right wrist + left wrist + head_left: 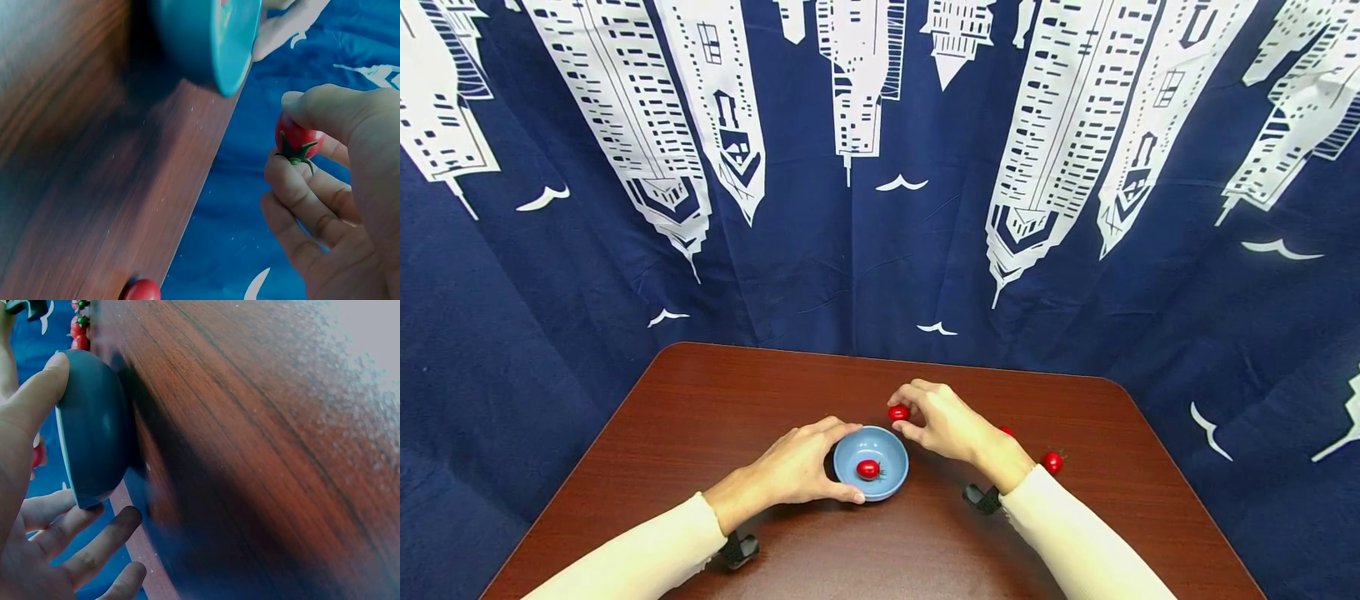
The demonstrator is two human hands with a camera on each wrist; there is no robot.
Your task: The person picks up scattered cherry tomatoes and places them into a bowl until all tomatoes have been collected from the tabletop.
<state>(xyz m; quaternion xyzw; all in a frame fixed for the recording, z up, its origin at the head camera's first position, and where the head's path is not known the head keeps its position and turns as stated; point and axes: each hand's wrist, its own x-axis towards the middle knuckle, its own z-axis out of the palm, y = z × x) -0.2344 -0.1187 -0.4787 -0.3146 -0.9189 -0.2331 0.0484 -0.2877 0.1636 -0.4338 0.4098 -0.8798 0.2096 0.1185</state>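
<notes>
A small blue bowl [893, 487] stands on the table with one cherry tomato [868, 470] lying inside it. My left hand [801, 465] holds the bowl from its left side, thumb at the near rim and fingers at the far rim. In the left wrist view, the thumb and fingertips press opposite edges of the bowl [97, 425]. Just beyond the bowl's right rim, my right hand [951, 423] pinches another cherry tomato [898, 412] between thumb and fingers. The right wrist view shows green leaves on this held tomato [299, 139].
Right of my right wrist lies a cherry tomato [1052, 462] on the brown table [760, 383]. One more tomato [1006, 431] is partly hidden behind that wrist. A dark blue curtain [850, 250] with white printed buildings hangs behind the table's far edge.
</notes>
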